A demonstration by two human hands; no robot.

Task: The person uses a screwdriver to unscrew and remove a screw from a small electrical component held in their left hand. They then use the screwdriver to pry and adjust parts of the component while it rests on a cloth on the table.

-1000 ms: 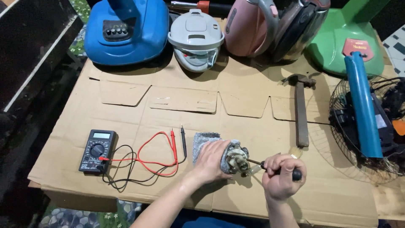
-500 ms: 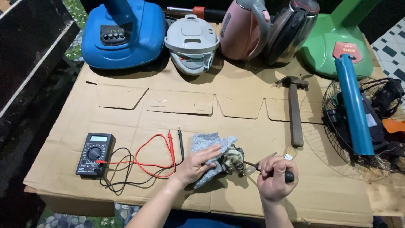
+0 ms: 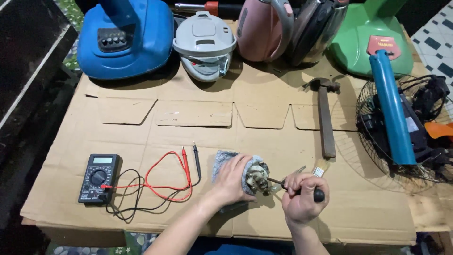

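Left hand (image 3: 232,182) closed over a grey cloth (image 3: 225,163) cradling one small motor part (image 3: 258,178); right hand (image 3: 302,200) fisted tight on one screwdriver (image 3: 283,184), tip at the part. Probably dense, rigid, greasy: best gripped through the cloth. Left of the part, one multimeter (image 3: 98,178) with two probes (image 3: 191,160); right of it, one hammer (image 3: 324,118).

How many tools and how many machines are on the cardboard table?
Hand tools: 2, hammer, screwdriver
Meters: 1, multimeter
Small parts: 1, metal part held by left hand
Appliances at the back: 5
Total: 9
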